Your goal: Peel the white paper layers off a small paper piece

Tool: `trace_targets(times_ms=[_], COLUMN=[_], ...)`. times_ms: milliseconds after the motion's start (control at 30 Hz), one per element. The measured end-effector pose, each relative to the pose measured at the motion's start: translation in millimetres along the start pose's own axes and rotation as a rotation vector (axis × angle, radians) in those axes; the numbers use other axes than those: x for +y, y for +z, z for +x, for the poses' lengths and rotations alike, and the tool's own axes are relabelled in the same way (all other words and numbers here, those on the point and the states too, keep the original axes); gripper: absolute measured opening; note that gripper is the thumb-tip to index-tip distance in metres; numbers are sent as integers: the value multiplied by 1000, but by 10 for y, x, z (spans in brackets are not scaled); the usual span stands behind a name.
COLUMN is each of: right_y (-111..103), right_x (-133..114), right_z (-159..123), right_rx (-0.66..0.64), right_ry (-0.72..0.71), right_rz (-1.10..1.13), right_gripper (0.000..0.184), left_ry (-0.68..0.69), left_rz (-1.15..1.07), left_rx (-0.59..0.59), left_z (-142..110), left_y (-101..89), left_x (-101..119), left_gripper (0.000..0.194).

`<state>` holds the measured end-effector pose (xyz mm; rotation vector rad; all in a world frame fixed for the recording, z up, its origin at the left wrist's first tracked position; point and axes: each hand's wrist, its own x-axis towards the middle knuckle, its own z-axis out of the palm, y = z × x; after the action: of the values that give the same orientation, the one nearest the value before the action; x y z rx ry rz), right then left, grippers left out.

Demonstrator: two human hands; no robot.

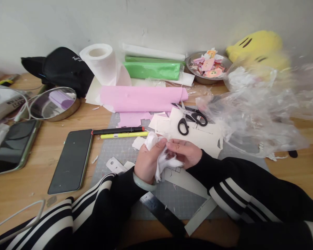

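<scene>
Between my two hands is a crumpled white tissue (161, 163), its loose ends hanging below the fingers. My left hand (148, 163) is closed around the bunched part, with a rounded white end poking out above the thumb. My right hand (185, 151) pinches the tissue's other side, thumb and fingertips meeting close to the left thumb. Under both hands lie cut pieces of cream paper (187, 182) with drawn lines, on a grey cutting mat (169, 205). Black-handled scissors (183, 125) rest on the paper just beyond my right hand.
Two phones (71, 161) lie at left, near a metal bowl (54, 113) with a purple block. Markers (123, 135) lie above the hands. Behind them are pink paper (143, 99), a white roll (100, 64) and green packs (153, 70). Clear plastic bags (253, 114) cover the right side.
</scene>
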<state>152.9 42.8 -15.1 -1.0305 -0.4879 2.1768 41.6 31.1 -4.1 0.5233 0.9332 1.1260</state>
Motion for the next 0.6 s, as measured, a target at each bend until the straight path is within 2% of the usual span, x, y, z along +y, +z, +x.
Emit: trace_targets(times_ms=[67,200,467,600], right_y=[10,-45,-116,-104], right_x=[4,32,29,2], right_z=[0,22,40,14], right_rx=[17,-48,-200,-180], right_ry=[2,-14,10,40], right_rz=[-16,-50,-18,2], right_gripper=[41,44,41,33], left_ry=[-6,-28,-87,-105], left_rz=[-5,6,-57,-78], left_rx=[26,7,-40,-28], left_z=[-3,-12,-32,-33], left_y=[10,13,-8,1], left_x=[6,2,-11,-5], left_gripper=[16,16,19,18])
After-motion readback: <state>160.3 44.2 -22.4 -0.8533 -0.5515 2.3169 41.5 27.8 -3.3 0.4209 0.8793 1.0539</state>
